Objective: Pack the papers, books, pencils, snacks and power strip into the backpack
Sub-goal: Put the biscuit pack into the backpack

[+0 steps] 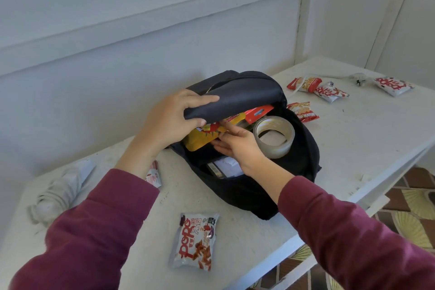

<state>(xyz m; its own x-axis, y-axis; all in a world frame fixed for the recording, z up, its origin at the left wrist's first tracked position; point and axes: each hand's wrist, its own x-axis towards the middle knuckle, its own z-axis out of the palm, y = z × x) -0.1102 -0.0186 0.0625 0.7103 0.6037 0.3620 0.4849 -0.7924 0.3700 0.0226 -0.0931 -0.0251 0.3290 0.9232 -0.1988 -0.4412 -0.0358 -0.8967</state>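
Observation:
A black backpack [299,165] lies open on the white table [353,148]. My left hand [174,117] grips its front flap [235,99] and holds it lifted. My right hand [235,146] reaches into the opening, fingers on a yellow snack bag [202,141]. Inside also sit a clear tape roll [274,136], a red package [259,112] and white papers [229,167]. Snack packets lie outside: one white near the front edge [195,240], one red by the bag [303,112], several at the far right [317,87]. A white plug and cord [357,77] lie at the back right.
A crumpled white cloth [61,190] lies at the table's left, a small red-white packet [154,175] beside my left wrist. The wall stands close behind the backpack. The table's edge runs along the right, above a patterned tiled floor [409,214].

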